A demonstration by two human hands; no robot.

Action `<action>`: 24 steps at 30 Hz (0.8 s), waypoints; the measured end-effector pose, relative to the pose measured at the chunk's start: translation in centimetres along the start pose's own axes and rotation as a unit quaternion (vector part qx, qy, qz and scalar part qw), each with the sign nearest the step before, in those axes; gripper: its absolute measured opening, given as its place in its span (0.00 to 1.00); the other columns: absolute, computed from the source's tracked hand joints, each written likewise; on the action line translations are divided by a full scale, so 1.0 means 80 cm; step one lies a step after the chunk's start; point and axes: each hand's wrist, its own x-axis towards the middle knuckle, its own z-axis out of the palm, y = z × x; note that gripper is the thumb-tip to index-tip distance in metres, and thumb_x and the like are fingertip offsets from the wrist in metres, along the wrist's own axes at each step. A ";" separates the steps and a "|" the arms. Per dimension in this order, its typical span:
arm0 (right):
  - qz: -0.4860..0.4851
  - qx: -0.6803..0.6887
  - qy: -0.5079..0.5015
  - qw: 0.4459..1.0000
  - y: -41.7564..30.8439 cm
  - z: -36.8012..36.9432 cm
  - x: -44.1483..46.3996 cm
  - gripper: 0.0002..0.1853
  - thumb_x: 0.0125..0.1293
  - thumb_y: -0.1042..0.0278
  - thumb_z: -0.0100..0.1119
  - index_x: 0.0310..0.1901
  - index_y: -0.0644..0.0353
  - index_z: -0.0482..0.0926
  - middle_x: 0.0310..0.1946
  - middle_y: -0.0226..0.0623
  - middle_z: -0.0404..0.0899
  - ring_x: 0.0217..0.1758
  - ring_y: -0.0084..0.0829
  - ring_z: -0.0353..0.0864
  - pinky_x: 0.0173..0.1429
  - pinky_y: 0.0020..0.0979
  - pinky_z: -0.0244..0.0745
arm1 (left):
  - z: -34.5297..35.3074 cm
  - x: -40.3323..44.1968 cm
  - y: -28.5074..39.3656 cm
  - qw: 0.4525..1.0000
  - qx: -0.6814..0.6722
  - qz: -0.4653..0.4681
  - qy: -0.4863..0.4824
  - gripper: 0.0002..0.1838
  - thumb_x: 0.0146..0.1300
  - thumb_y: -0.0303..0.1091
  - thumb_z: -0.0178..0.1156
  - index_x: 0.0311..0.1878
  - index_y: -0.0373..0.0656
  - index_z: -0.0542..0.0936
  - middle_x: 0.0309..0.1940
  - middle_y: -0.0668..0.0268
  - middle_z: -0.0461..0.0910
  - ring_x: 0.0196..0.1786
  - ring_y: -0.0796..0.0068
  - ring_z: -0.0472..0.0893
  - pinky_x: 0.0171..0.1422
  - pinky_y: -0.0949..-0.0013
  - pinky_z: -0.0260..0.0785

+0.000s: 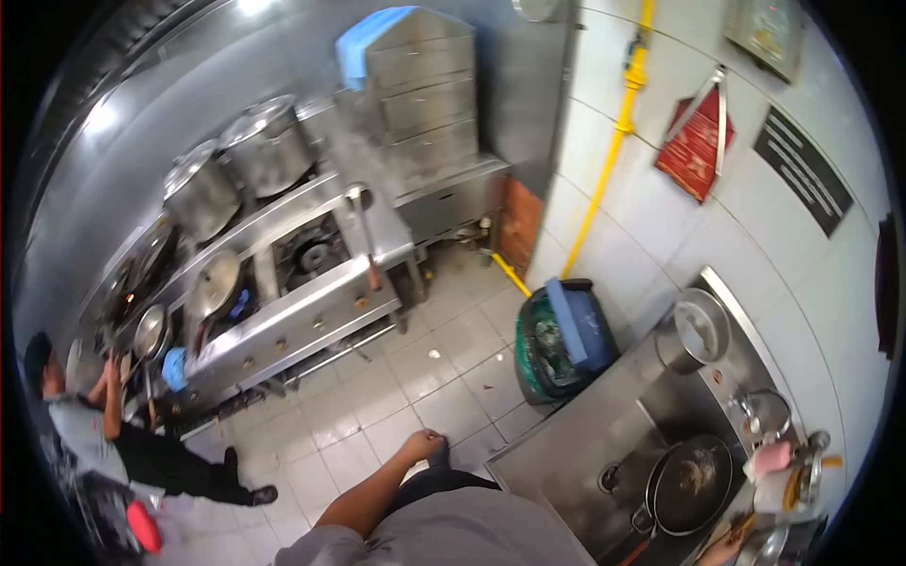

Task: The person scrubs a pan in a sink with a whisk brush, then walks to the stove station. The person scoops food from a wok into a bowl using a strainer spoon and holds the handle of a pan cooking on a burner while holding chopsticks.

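My left hand (423,445) hangs in front of my body above the tiled floor, with its fingers curled in and nothing visible in them. At the lower right edge, my right hand (725,549) is partly in view beside the sink counter. Its fingers are closed around something brownish that I cannot make out. Near it in the sink (576,457) lies a dark wok (694,486) with residue inside. Bottles and a pink cloth or sponge (771,458) stand crowded by the faucet (763,415). A metal pot (694,330) sits at the counter's far end.
A green-lined trash bin (540,330) with a blue lid (578,325) stands beyond the sink. Across the aisle a co-worker (94,434) handles a pan (153,332) at the stove (321,325). A burner flame is lit under a wok (215,283).
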 end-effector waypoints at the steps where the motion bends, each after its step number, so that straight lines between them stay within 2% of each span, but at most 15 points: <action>1: -0.002 0.104 -0.001 0.995 -0.037 0.003 0.015 0.21 0.65 0.64 0.57 0.55 0.69 0.73 0.39 0.40 0.79 0.33 0.30 0.74 0.37 0.30 0.72 | 0.005 -0.015 -0.007 0.997 0.080 0.006 -0.001 0.22 0.60 0.46 0.57 0.52 0.41 0.77 0.47 0.55 0.80 0.41 0.58 0.81 0.48 0.61 0.73; 2: -0.004 0.197 0.023 0.980 -0.067 0.029 0.021 0.16 0.67 0.66 0.55 0.52 0.68 0.75 0.39 0.42 0.80 0.33 0.30 0.76 0.38 0.31 0.74 | 0.011 -0.026 -0.024 0.997 0.072 -0.005 0.018 0.22 0.60 0.46 0.57 0.52 0.41 0.77 0.47 0.55 0.80 0.41 0.58 0.81 0.48 0.61 0.73; 3: -0.013 0.218 0.016 0.976 -0.099 0.044 0.027 0.16 0.67 0.66 0.55 0.52 0.68 0.75 0.39 0.42 0.80 0.33 0.30 0.76 0.38 0.31 0.74 | 0.018 -0.040 -0.043 0.995 0.100 0.004 -0.007 0.23 0.59 0.47 0.57 0.51 0.42 0.78 0.46 0.54 0.80 0.44 0.56 0.80 0.51 0.60 0.71; 4: 0.079 0.312 -0.108 0.941 -0.175 0.020 0.042 0.15 0.66 0.68 0.54 0.52 0.66 0.75 0.39 0.43 0.80 0.36 0.32 0.77 0.40 0.31 0.75 | 0.028 -0.052 -0.065 0.991 0.126 0.012 -0.032 0.23 0.58 0.49 0.57 0.50 0.42 0.79 0.46 0.52 0.80 0.47 0.55 0.79 0.54 0.59 0.69; 5: 0.163 0.389 -0.234 0.876 -0.247 -0.004 0.055 0.15 0.66 0.70 0.54 0.52 0.65 0.75 0.40 0.44 0.81 0.38 0.34 0.79 0.42 0.31 0.76 | 0.031 -0.061 -0.079 0.987 0.150 0.021 -0.058 0.23 0.57 0.50 0.57 0.49 0.43 0.80 0.45 0.51 0.80 0.51 0.53 0.78 0.58 0.57 0.67; 6: 0.224 0.444 -0.326 0.804 -0.303 -0.016 0.062 0.16 0.66 0.69 0.55 0.54 0.63 0.75 0.44 0.46 0.80 0.43 0.34 0.79 0.45 0.28 0.76 | 0.026 -0.074 -0.083 0.988 0.130 -0.018 -0.078 0.24 0.58 0.52 0.56 0.51 0.44 0.79 0.47 0.52 0.79 0.52 0.54 0.77 0.58 0.58 0.67; 7: 0.208 0.452 -0.340 0.798 -0.325 0.014 0.057 0.16 0.66 0.69 0.55 0.54 0.63 0.75 0.44 0.46 0.80 0.43 0.34 0.79 0.45 0.28 0.76 | 0.022 -0.086 -0.095 0.991 0.116 -0.030 -0.064 0.24 0.58 0.52 0.56 0.51 0.44 0.79 0.47 0.52 0.79 0.52 0.54 0.77 0.58 0.58 0.67; 9: 0.189 0.584 -0.395 0.684 -0.376 0.085 0.033 0.16 0.68 0.67 0.50 0.56 0.62 0.70 0.28 0.32 0.73 0.27 0.24 0.71 0.31 0.25 0.69 | 0.017 -0.108 -0.119 0.996 0.073 -0.040 -0.031 0.26 0.60 0.54 0.55 0.52 0.44 0.78 0.48 0.53 0.79 0.53 0.54 0.77 0.59 0.58 0.67; 11: 0.143 0.593 -0.429 0.666 -0.472 0.061 0.030 0.15 0.69 0.69 0.49 0.55 0.58 0.72 0.27 0.23 0.66 0.25 0.12 0.62 0.27 0.15 0.62 | 0.011 -0.128 -0.142 0.995 0.056 -0.058 -0.059 0.28 0.60 0.55 0.55 0.54 0.44 0.77 0.50 0.53 0.78 0.54 0.55 0.76 0.60 0.59 0.66; 13: 0.052 0.617 -0.448 0.644 -0.541 0.062 0.020 0.15 0.68 0.69 0.49 0.55 0.58 0.72 0.27 0.23 0.66 0.26 0.13 0.64 0.27 0.17 0.64 | 0.009 -0.142 -0.172 0.993 0.039 -0.069 -0.087 0.30 0.60 0.57 0.55 0.56 0.43 0.76 0.52 0.53 0.77 0.56 0.55 0.75 0.61 0.60 0.65; 17: -0.048 0.619 -0.493 0.609 -0.681 0.027 -0.023 0.17 0.65 0.72 0.53 0.55 0.60 0.71 0.27 0.21 0.66 0.25 0.12 0.64 0.26 0.17 0.66 | 0.006 -0.155 -0.241 0.992 -0.059 -0.110 -0.010 0.29 0.60 0.59 0.53 0.52 0.45 0.79 0.51 0.56 0.79 0.55 0.58 0.76 0.61 0.62 0.65; 20: -0.113 0.590 -0.585 0.545 -0.771 0.002 -0.069 0.20 0.62 0.76 0.55 0.56 0.61 0.71 0.26 0.23 0.69 0.25 0.14 0.68 0.25 0.18 0.69 | -0.026 -0.171 -0.261 0.984 -0.130 -0.122 0.021 0.28 0.61 0.58 0.52 0.55 0.45 0.77 0.53 0.55 0.77 0.57 0.57 0.75 0.63 0.62 0.63; 21: -0.150 0.577 -0.622 0.508 -0.801 -0.010 -0.086 0.20 0.61 0.76 0.55 0.57 0.62 0.70 0.27 0.25 0.71 0.26 0.15 0.71 0.25 0.18 0.69 | -0.035 -0.178 -0.264 0.974 -0.160 -0.157 0.017 0.28 0.61 0.58 0.52 0.56 0.47 0.77 0.53 0.57 0.77 0.55 0.58 0.76 0.58 0.60 0.67; 23: -0.140 0.521 -0.683 0.492 -0.864 -0.047 -0.133 0.22 0.60 0.77 0.55 0.58 0.62 0.69 0.34 0.32 0.76 0.27 0.19 0.74 0.26 0.19 0.70 | -0.058 -0.192 -0.287 0.949 -0.217 -0.228 0.006 0.28 0.60 0.58 0.53 0.57 0.50 0.76 0.52 0.61 0.78 0.52 0.59 0.78 0.47 0.56 0.75; 24: -0.182 0.496 -0.706 0.472 -0.889 -0.058 -0.157 0.24 0.59 0.78 0.54 0.59 0.61 0.69 0.40 0.36 0.77 0.29 0.22 0.76 0.29 0.21 0.72 | -0.064 -0.198 -0.303 0.947 -0.233 -0.220 0.009 0.29 0.60 0.58 0.53 0.59 0.52 0.74 0.51 0.63 0.77 0.48 0.61 0.80 0.39 0.56 0.77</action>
